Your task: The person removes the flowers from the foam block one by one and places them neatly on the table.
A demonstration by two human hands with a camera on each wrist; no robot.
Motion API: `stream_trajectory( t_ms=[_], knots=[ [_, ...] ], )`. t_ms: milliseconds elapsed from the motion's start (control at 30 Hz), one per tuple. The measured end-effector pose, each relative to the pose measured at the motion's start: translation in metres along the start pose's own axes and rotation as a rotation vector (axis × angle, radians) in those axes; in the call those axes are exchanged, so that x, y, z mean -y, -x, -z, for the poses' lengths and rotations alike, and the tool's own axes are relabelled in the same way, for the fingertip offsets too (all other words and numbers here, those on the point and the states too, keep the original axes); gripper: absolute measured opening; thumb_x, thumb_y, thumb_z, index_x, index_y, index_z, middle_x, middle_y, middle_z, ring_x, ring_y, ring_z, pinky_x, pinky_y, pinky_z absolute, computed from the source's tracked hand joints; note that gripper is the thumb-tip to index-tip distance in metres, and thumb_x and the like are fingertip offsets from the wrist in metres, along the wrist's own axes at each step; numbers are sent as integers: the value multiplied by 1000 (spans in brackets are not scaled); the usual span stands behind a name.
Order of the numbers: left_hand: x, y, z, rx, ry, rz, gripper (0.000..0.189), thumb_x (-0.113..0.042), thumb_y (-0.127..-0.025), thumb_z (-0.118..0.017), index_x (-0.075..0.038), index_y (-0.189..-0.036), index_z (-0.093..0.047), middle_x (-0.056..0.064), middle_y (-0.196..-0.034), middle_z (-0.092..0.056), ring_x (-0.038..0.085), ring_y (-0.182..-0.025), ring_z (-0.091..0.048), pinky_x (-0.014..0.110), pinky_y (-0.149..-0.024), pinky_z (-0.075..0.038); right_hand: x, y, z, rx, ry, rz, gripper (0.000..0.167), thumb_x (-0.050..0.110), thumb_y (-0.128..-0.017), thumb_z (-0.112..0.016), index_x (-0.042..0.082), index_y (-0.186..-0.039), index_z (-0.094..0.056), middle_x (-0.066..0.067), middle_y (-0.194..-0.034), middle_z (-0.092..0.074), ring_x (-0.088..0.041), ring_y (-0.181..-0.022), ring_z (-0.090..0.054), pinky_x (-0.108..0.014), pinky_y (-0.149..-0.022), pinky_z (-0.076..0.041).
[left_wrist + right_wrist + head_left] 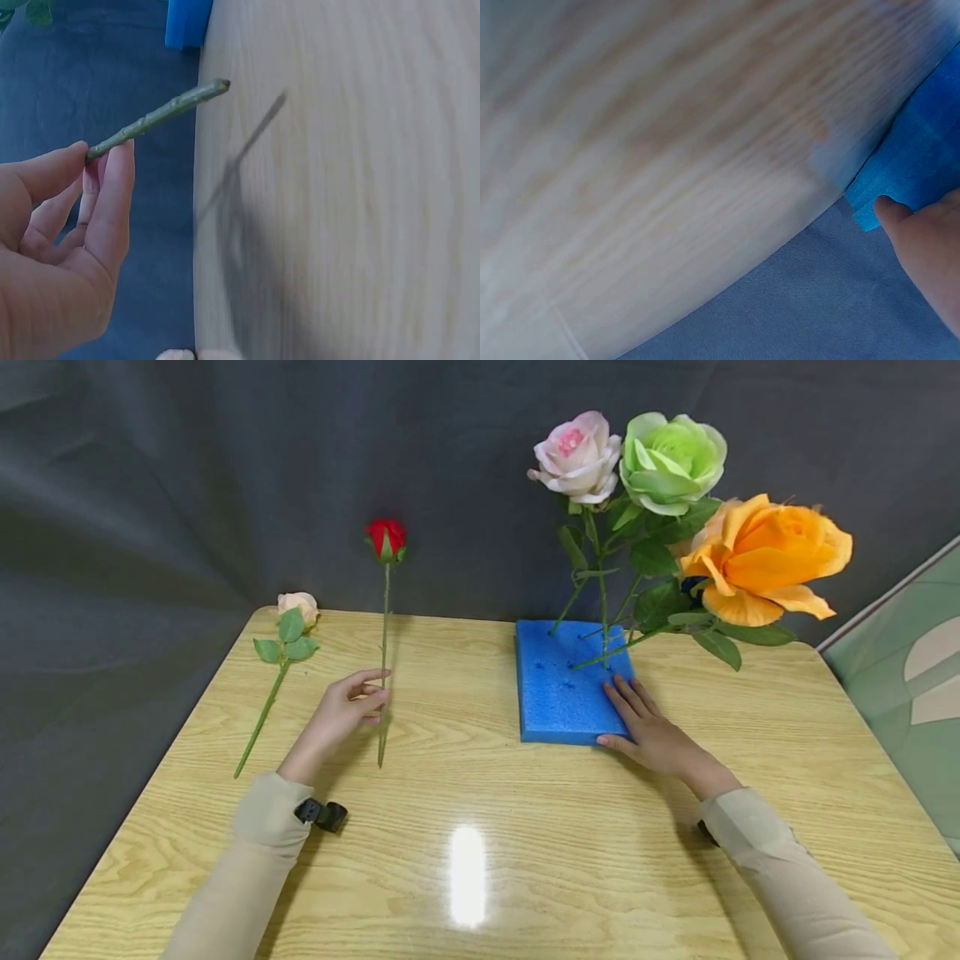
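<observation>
My left hand [347,710] pinches the thorny green stem of a red rose [387,538] between thumb and fingertips. The rose stands nearly upright, bloom at the top; in the left wrist view the stem's cut end [222,85] hangs above the tabletop, casting a shadow. My right hand [651,735] lies with fingers spread on the right front corner of a blue foam block [555,710]. Stuck in the block are a pale pink rose [577,456], a green rose [671,464] and a large orange rose [772,560], which leans far right.
A cream rose [298,607] with a leafy stem lies at the left of the wooden table [390,877]. Behind the table hangs a dark cloth [300,460]. Several small holes mark the foam's top. A green patterned panel [915,693] stands along the right side.
</observation>
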State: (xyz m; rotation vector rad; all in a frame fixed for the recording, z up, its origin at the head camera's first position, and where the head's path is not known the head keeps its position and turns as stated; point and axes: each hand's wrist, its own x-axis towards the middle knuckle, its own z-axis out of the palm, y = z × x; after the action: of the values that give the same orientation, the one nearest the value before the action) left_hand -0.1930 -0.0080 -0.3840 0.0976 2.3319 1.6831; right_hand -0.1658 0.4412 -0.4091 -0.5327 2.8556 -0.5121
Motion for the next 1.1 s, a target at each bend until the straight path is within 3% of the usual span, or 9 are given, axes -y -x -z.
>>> stream_trajectory(
  t_ms=[233,667,1100],
  knots=[
    [10,9,18,28,-62,41,50,-21,-99,-52,-6,-145,-39,16,-115,-53,11,-93,-62,21,-77,-57,1,0,1,-5,-5,6,84,46,-97,-50,9,-155,-3,-19,-161,4,-42,-147,7,-68,-112,-17],
    [26,23,39,17,-125,63,52,-22,-100,-52,-3,-146,-38,16,-116,-53,14,-98,-61,19,-76,-57,1,0,0,-7,-7,8,83,45,-97,-51,9,-155,-3,-19,-161,4,-42,-147,6,-68,-113,-16],
    [36,30,53,-18,-162,86,52,-21,-99,-53,0,-145,-38,21,-120,-52,-7,-85,-59,16,-74,-56,1,1,1,3,-5,2,84,46,-97,-50,8,-155,-3,-20,-161,4,-42,-147,7,-68,-112,-17]
  ],
)
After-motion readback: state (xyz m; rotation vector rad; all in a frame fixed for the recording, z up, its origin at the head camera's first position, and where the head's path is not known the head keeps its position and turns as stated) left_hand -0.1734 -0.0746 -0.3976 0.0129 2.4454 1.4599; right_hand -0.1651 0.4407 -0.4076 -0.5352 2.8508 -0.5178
